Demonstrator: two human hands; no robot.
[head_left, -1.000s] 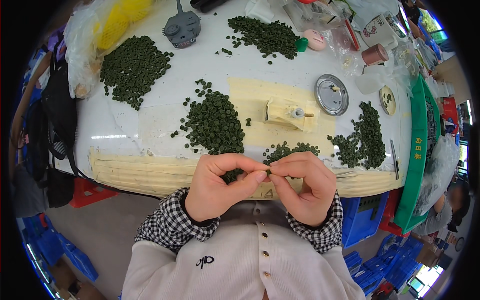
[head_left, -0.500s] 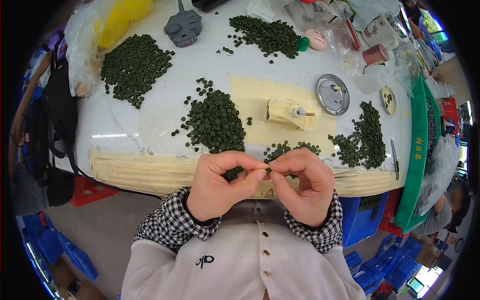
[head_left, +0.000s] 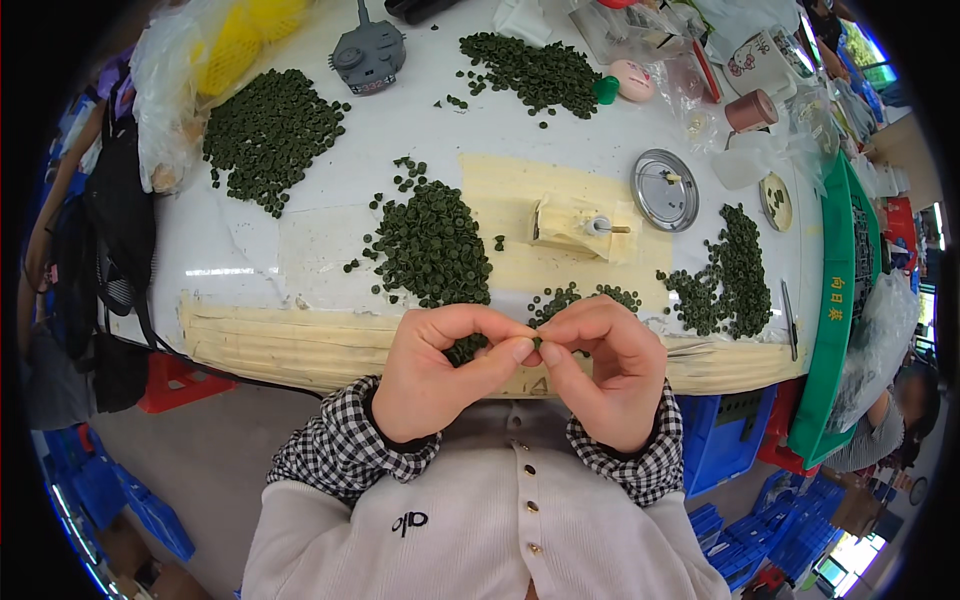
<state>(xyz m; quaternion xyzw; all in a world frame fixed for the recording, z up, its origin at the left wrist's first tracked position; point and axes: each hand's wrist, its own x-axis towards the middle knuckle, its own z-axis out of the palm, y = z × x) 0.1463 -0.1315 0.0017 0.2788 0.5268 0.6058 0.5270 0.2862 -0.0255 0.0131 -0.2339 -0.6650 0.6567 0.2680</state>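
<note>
My left hand (head_left: 440, 365) and my right hand (head_left: 608, 365) meet fingertip to fingertip over the table's front edge. Between both thumbs and forefingers is pinched a small dark green round part (head_left: 538, 343), mostly covered by the fingertips. Just beyond my left hand lies a heap of dark green round parts (head_left: 432, 245), part of it hidden behind that hand. A smaller scatter of the same parts (head_left: 555, 300) lies behind my right hand. Past it stands a tape-covered block (head_left: 575, 225) with a metal pin sticking out to the right.
More green heaps lie at the far left (head_left: 270, 135), far middle (head_left: 535, 72) and right (head_left: 740, 275). A grey model turret (head_left: 367, 52) stands at the back. Right of the block are a round metal lid (head_left: 665, 190), tweezers (head_left: 790, 318) and a green bin (head_left: 830, 330).
Almost nothing differs. Both hands keep the pinch in the same place, with only a slight shift of the fingers; the small green part shows a little more between them.
</note>
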